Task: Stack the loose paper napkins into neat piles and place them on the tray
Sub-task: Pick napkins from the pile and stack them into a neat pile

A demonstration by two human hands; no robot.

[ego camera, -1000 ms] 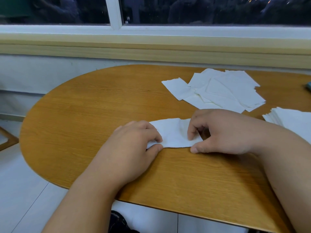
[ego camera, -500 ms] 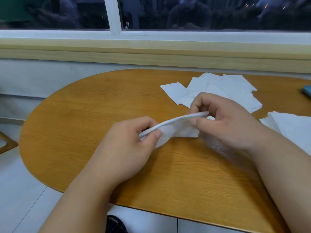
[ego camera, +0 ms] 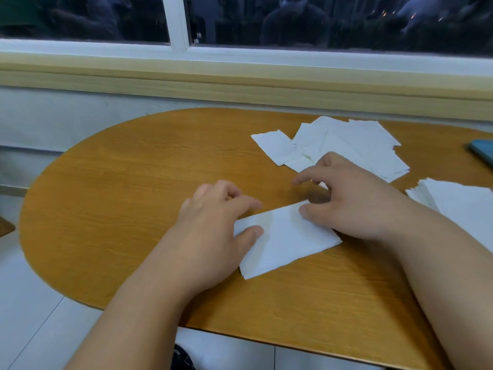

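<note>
Tabletop [ego camera: 128, 209]: hands [ego camera: 213, 231] [ego camera: 354, 206] seemingly pressing folded napkin [ego camera: 288, 241].

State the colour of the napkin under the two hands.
The napkin is plain white; the head view shows it best.

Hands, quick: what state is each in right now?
Left hand: open, thumb and palm pressing the napkin on the table.
Right hand: open, resting on the napkin's other end, gripping nothing.
</note>
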